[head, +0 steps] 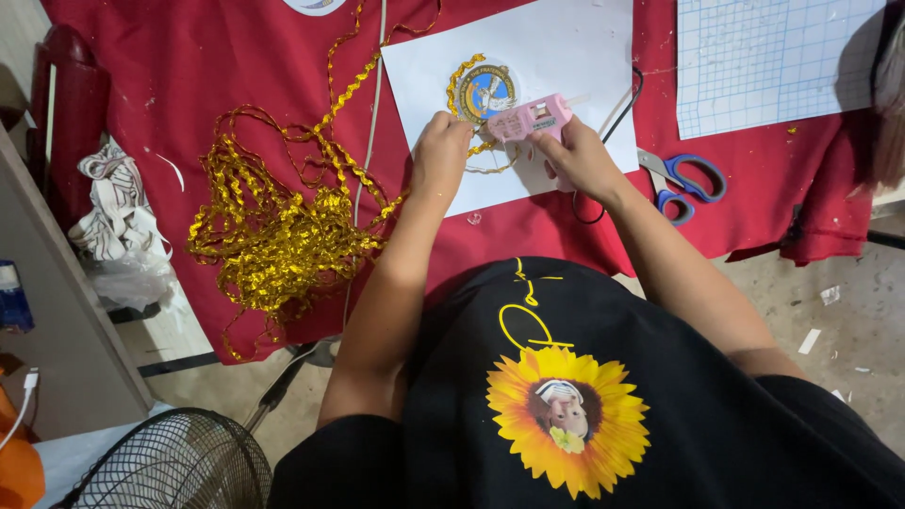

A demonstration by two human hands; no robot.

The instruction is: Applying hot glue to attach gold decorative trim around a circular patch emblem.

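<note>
My right hand grips a pink glue gun, its tip pointing left at a round blue-and-white paper emblem. The emblem lies on a white sheet on the red tablecloth. Gold wavy trim edges part of the emblem and runs off to a tangled heap at the left. My left hand presses the trim down at the emblem's lower left edge, fingers curled over it.
Blue-handled scissors lie right of my right hand. A gridded cutting mat sits at the back right. The glue gun's black cord loops across the sheet. A wire fan guard and white rags are low on the left.
</note>
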